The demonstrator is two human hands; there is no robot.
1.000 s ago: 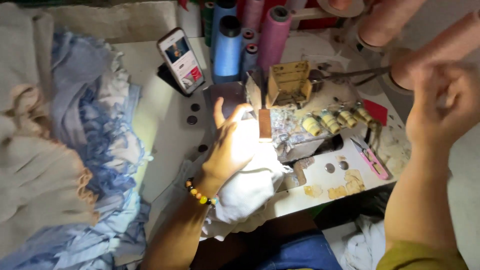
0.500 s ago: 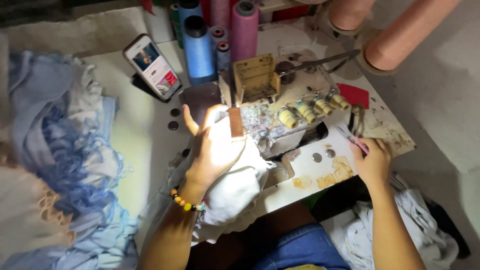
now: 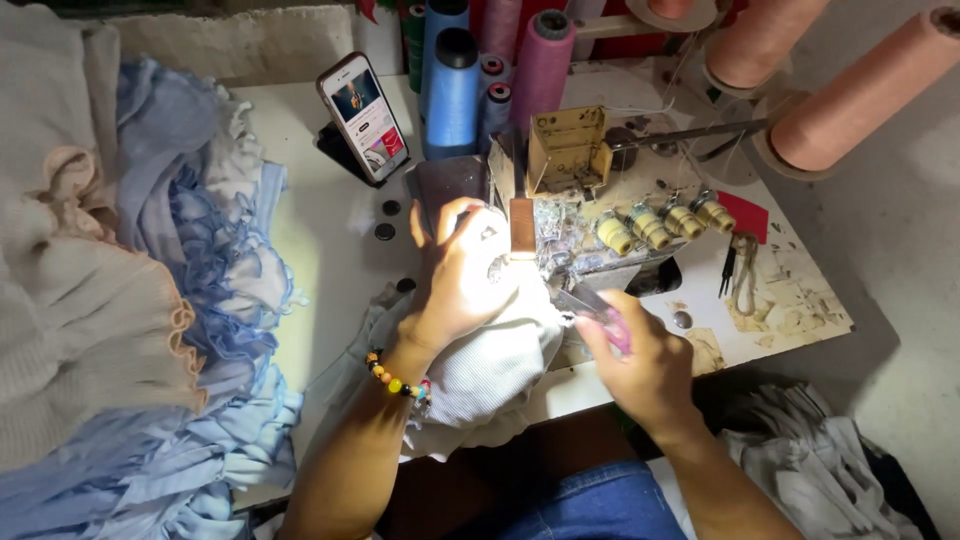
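My left hand [image 3: 462,280] lies flat on a piece of white ribbed fabric [image 3: 490,372], pressing it down at the front of a worn sewing machine [image 3: 600,215] under a bright lamp. A beaded bracelet [image 3: 395,380] circles that wrist. My right hand [image 3: 640,355] is closed on small pink-handled snips [image 3: 608,322], their blades pointing at the fabric edge beside the machine's needle area. The fabric hangs over the table's front edge toward my lap.
A phone [image 3: 364,116] leans upright at the back of the white table [image 3: 320,250]. Blue, purple and pink thread cones [image 3: 455,85] stand behind the machine. Heaps of blue and cream ruffled cloth [image 3: 130,300] fill the left. White cloth [image 3: 830,460] lies on the floor at right.
My right hand came down from the upper right, reached the table's right side, then moved left to the fabric holding the pink snips. My left hand stayed on the fabric.
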